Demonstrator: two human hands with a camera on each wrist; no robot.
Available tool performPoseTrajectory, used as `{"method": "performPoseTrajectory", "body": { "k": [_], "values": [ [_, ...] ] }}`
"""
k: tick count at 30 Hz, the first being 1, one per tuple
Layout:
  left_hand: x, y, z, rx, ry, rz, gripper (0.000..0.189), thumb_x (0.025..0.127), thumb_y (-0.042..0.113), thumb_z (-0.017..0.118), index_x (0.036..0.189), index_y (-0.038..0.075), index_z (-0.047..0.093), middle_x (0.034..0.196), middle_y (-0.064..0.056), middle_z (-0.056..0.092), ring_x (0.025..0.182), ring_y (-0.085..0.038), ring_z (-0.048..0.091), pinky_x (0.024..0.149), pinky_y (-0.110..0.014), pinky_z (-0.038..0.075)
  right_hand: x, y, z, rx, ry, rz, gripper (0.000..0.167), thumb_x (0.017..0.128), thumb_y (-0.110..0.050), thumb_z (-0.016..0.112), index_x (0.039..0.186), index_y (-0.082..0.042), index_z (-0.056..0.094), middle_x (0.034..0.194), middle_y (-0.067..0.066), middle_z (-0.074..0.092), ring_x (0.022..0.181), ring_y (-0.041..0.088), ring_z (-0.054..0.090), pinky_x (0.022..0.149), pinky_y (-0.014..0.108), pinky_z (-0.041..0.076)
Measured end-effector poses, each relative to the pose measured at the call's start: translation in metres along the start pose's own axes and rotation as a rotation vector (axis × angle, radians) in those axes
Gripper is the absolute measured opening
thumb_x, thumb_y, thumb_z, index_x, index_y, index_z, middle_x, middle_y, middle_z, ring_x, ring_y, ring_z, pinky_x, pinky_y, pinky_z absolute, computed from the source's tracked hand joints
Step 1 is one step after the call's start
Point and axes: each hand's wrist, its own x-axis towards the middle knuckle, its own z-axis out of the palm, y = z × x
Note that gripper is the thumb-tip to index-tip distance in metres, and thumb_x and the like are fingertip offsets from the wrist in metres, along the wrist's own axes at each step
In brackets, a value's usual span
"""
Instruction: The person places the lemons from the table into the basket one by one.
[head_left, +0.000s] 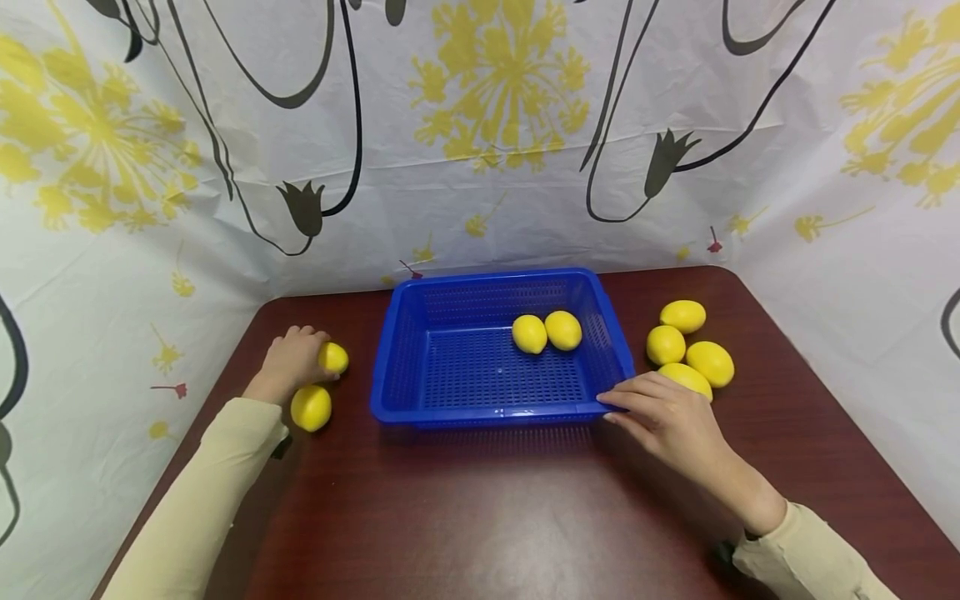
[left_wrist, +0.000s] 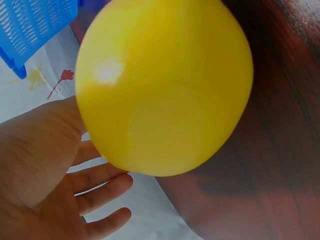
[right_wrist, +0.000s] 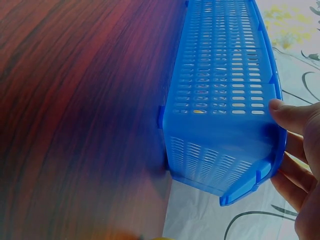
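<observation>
Pinching lemon (head_left: 335, 358) in left grip (head_left: 291, 358), basket rim (head_left: 487, 414) in right grip (head_left: 667, 417); possibly risking sending nearer lemon (head_left: 311, 408) rolling across worktop (head_left: 480, 508) by swinging left grip low.

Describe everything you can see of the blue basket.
The blue basket is rectangular, shallow and open-topped, with a smooth rim and slotted walls and floor; it looks like plastic. It stands upright on the dark reddish-brown table, long side facing the person. Two yellow lemons lie on its floor, right of centre. The right hand grips its near right corner, thumb outside the wall.
</observation>
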Motion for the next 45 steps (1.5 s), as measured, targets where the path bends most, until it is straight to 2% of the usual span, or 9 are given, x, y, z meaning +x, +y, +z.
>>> {"method": "performPoseTrajectory", "body": {
  "k": [2,6,11,14,18,27,35,39,45],
  "values": [
    [-0.001,0.000,-0.003,-0.008,0.011,0.001,0.071,0.076,0.040,0.081,0.129,-0.003,0.059,0.122,-0.026,0.060,0.111,-0.045,0.052,0.089,-0.061,0.047,0.000,0.000,0.000,0.000,-0.004,0.003,0.027,0.078,-0.026,0.083,0.104,-0.019,0.078,0.096,-0.004,0.075,0.089,0.015,0.069,0.075,0.032,0.055],
    [-0.003,0.000,-0.010,-0.034,0.038,0.001,0.068,0.077,0.040,0.081,0.125,-0.003,0.060,0.116,-0.025,0.061,0.106,-0.043,0.052,0.086,-0.059,0.047,0.000,0.000,-0.001,0.002,-0.002,-0.002,0.023,0.086,-0.033,0.077,0.104,-0.019,0.078,0.096,-0.003,0.075,0.089,0.015,0.069,0.075,0.032,0.056],
    [-0.003,-0.001,-0.025,-0.044,0.069,0.005,0.070,0.076,0.043,0.080,0.125,-0.003,0.060,0.116,-0.026,0.061,0.103,-0.043,0.053,0.083,-0.058,0.048,0.001,0.000,-0.001,0.004,0.004,-0.008,0.024,0.090,-0.038,0.072,0.104,-0.019,0.078,0.096,-0.003,0.075,0.090,0.015,0.069,0.076,0.032,0.055],
    [-0.004,-0.002,-0.036,-0.055,0.074,0.004,0.070,0.076,0.044,0.080,0.125,-0.003,0.060,0.113,-0.025,0.061,0.099,-0.042,0.055,0.080,-0.056,0.049,0.001,0.000,-0.001,0.004,0.005,-0.012,0.023,0.089,-0.036,0.073,0.104,-0.019,0.078,0.096,-0.003,0.075,0.089,0.015,0.069,0.075,0.031,0.055],
    [-0.004,-0.001,-0.051,-0.081,0.079,0.004,0.067,0.076,0.043,0.080,0.123,-0.002,0.061,0.110,-0.024,0.062,0.094,-0.041,0.057,0.078,-0.054,0.050,0.001,-0.001,-0.002,0.003,-0.003,-0.008,0.024,0.082,-0.028,0.080,0.104,-0.019,0.078,0.096,-0.003,0.075,0.090,0.015,0.069,0.075,0.032,0.056],
    [0.000,0.006,-0.085,-0.091,0.087,0.012,0.064,0.076,0.043,0.080,0.121,0.000,0.063,0.110,-0.023,0.062,0.094,-0.040,0.058,0.077,-0.053,0.049,0.002,-0.003,-0.004,-0.007,-0.021,0.012,0.035,0.070,-0.020,0.087,0.104,-0.020,0.078,0.096,-0.004,0.075,0.090,0.015,0.069,0.076,0.032,0.056],
    [0.004,0.017,-0.094,-0.088,0.078,0.018,0.062,0.076,0.044,0.080,0.119,0.003,0.064,0.111,-0.021,0.063,0.098,-0.039,0.058,0.078,-0.054,0.049,0.002,-0.003,-0.004,-0.007,-0.022,0.015,0.035,0.070,-0.020,0.087,0.104,-0.020,0.078,0.096,-0.004,0.076,0.090,0.014,0.070,0.076,0.032,0.056],
    [0.010,0.022,-0.096,-0.086,0.097,0.027,0.060,0.076,0.045,0.081,0.117,0.003,0.065,0.110,-0.020,0.064,0.095,-0.038,0.059,0.075,-0.052,0.050,0.002,-0.003,-0.004,-0.005,-0.034,0.026,0.034,0.071,-0.021,0.087,0.104,-0.020,0.078,0.097,-0.004,0.076,0.090,0.014,0.070,0.077,0.032,0.056],
    [0.018,0.036,-0.106,-0.073,0.125,0.058,0.062,0.076,0.045,0.081,0.120,0.005,0.066,0.111,-0.019,0.065,0.098,-0.037,0.060,0.079,-0.053,0.051,0.002,-0.003,-0.004,0.001,-0.024,0.020,0.034,0.071,-0.020,0.086,0.104,-0.020,0.078,0.097,-0.004,0.076,0.090,0.014,0.070,0.077,0.032,0.056]
  ]
}}
